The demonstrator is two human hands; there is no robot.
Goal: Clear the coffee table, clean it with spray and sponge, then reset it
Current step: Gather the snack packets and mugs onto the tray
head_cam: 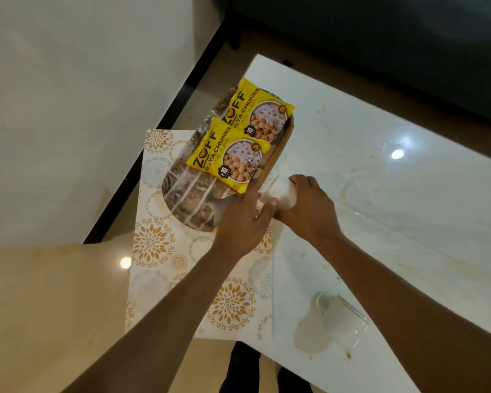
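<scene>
Right hand (pixel 309 205) grips white cup (pixel 284 192); left hand (pixel 244 219), fingers straight, touches it (tray (pixel 281 146) at 11 o'clock, holding two yellow packets (pixel 230 157)).

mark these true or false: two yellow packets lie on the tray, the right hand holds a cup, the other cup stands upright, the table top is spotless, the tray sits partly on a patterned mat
1. Two yellow packets lie on the tray. True.
2. The right hand holds a cup. True.
3. The other cup stands upright. False: it lies on its side on the table.
4. The table top is spotless. False: brownish stains and smears show on it.
5. The tray sits partly on a patterned mat. True.
</scene>
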